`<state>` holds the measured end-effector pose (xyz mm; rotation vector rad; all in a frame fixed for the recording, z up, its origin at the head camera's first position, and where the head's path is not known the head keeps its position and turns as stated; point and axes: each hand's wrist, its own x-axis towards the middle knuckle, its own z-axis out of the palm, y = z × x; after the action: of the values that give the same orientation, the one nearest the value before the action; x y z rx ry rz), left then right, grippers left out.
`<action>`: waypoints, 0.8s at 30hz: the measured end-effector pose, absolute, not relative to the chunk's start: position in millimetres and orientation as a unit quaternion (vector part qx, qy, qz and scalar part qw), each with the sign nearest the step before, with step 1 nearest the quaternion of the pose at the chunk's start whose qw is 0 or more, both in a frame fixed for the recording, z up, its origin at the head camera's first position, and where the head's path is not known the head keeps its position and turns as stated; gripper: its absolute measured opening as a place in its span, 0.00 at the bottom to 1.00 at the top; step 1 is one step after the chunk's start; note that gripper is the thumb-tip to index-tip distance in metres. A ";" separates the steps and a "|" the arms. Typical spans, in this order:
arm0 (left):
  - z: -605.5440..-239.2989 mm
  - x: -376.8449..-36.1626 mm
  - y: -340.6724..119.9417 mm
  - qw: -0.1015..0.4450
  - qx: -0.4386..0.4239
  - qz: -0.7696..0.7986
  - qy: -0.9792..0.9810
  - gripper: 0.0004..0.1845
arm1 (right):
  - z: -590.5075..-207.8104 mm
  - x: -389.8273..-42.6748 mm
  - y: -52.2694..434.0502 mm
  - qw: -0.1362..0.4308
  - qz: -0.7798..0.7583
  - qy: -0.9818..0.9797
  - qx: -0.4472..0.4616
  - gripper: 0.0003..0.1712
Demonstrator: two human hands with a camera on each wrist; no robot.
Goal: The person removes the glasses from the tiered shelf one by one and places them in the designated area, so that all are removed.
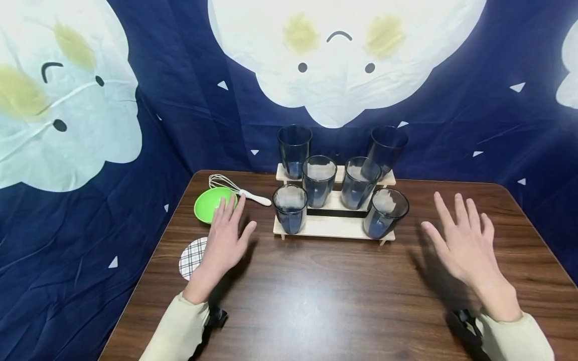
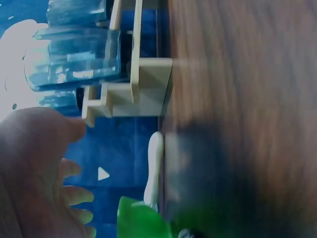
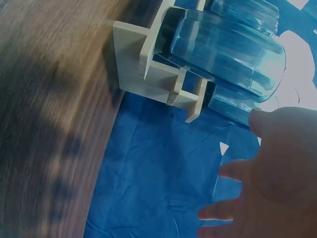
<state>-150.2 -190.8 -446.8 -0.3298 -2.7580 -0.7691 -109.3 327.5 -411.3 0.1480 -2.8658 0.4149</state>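
Note:
In the head view my left hand (image 1: 224,244) hovers over the table with its fingers spread, holding nothing. Beneath and beside it are a green bowl (image 1: 204,206) and a round plaid coaster (image 1: 191,258), partly covered by the hand and wrist. A white-handled whisk (image 1: 255,197) lies just beyond the fingertips. My right hand (image 1: 467,245), also spread and holding nothing, is to the right of a stepped wooden rack (image 1: 334,226). Several dark clear glasses stand on the rack's tiers, among them a front left glass (image 1: 291,210) and a front right glass (image 1: 384,214). Neither hand touches the glasses.
The brown wooden table (image 1: 325,301) ends at a blue cloth backdrop (image 1: 451,145) with white cloud shapes, behind the rack and along the left side. Two taller glasses, at back left (image 1: 294,150) and back right (image 1: 387,150), stand close to that cloth.

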 end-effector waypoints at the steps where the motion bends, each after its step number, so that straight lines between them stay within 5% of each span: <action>1: -447.8 -149.5 -188.5 0.131 -0.113 -0.278 -0.945 0.38 | -410.5 -109.8 327.0 0.128 0.144 -0.980 0.050 0.42; 12: -457.3 -137.2 -159.0 0.126 -0.014 -0.520 -0.845 0.22 | -401.5 -109.2 322.4 0.194 0.209 -0.957 0.048 0.38; 24: -482.5 -137.6 -136.7 0.062 0.037 -0.694 -0.716 0.11 | -392.6 -111.5 314.0 0.247 0.265 -0.931 0.045 0.34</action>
<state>-137.6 -136.7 -482.5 0.1114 -2.1646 -2.0998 -111.5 314.0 -392.6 0.1235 -2.5384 0.7226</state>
